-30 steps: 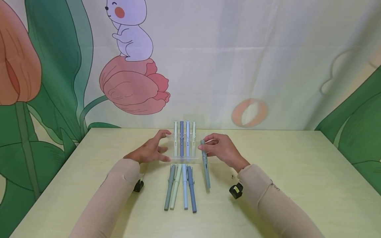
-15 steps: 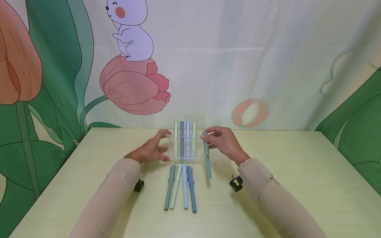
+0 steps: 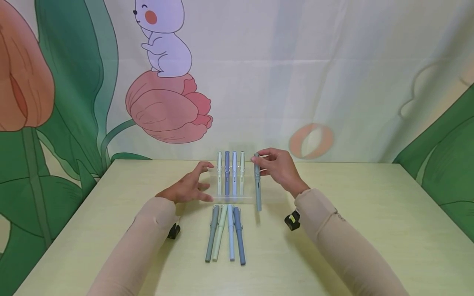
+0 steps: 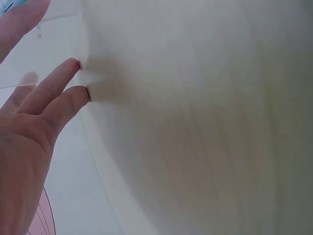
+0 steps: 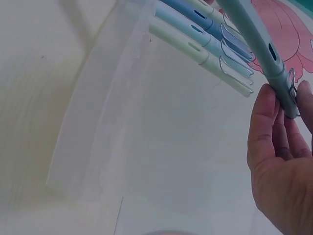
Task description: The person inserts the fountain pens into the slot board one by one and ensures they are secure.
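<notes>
From where I stand, the person's right hand (image 3: 279, 167) has a grey-green pen (image 3: 258, 186) pinched between thumb and fingers near its clip end, that end uppermost and the pen almost upright. The pen is just to the right of four pens standing in a row in a clear holder (image 5: 95, 122), and its lower end hangs over the holder's front edge; I can't tell whether the two touch. Left to right, the row runs a cream pen (image 3: 219, 174), a violet-blue pen (image 3: 227, 174), a lavender pen (image 3: 235, 174) and a pale green pen (image 3: 242, 174), all with their clips toward the top. At the holder's left end the left hand (image 3: 187, 187) is spread, thumb near the front and forefinger toward the back, with fingertips touching the clear edge. On the pale surface (image 3: 333, 246) in front of the holder, four more pens lie side by side, pointing roughly toward the person: a dark grey-green pen (image 3: 212, 234), a light green pen (image 3: 220, 233), a light blue pen (image 3: 231, 233) and a dark blue pen (image 3: 240, 236), close together at their far ends and fanning apart nearer the person. Behind it all hangs a cloth backdrop (image 3: 252, 82) printed with big tulips and a white animal seated on a pink flower.
</notes>
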{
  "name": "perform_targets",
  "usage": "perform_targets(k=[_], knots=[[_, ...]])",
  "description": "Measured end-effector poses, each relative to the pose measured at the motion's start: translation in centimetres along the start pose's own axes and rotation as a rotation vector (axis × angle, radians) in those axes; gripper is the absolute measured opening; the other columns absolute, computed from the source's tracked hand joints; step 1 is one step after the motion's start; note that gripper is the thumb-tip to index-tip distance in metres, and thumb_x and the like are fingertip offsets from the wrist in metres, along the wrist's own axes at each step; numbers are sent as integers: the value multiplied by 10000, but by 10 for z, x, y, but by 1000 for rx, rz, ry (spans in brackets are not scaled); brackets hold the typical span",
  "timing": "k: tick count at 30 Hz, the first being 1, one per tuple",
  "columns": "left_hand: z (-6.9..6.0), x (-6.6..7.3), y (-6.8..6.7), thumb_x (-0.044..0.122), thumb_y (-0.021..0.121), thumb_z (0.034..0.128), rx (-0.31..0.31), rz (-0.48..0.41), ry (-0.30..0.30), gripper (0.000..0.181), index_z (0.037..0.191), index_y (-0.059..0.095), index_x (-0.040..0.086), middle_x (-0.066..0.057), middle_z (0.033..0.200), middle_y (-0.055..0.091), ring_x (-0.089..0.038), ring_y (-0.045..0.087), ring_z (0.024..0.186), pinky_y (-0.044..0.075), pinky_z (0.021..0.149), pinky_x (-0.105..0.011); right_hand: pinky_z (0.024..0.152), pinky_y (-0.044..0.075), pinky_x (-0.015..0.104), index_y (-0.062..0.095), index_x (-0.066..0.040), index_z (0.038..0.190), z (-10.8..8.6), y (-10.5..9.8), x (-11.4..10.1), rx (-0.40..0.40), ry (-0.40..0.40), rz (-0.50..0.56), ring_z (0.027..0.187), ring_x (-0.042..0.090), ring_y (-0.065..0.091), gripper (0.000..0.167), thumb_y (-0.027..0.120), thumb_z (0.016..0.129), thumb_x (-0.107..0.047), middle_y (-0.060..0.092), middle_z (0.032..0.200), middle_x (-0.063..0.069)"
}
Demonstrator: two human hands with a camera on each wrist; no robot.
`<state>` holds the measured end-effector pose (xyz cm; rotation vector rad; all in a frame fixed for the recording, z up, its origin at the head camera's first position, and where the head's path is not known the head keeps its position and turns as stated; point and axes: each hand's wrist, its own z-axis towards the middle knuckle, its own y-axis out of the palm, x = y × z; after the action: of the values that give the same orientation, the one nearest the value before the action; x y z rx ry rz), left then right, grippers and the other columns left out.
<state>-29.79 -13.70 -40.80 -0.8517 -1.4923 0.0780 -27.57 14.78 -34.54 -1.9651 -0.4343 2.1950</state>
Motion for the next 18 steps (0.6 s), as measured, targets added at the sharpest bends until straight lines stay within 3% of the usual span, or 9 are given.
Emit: perform_targets(k=[18], knots=[[1, 0, 0, -6, 850, 762, 16, 11, -16, 1006, 1459, 206, 328, -139, 1638, 158, -400, 482, 1337, 425, 1055, -541, 782, 600, 356, 655, -6, 1210, 18, 3, -9, 39, -4, 1, 818, 232, 728, 356, 720, 940, -229, 692, 1064, 167]])
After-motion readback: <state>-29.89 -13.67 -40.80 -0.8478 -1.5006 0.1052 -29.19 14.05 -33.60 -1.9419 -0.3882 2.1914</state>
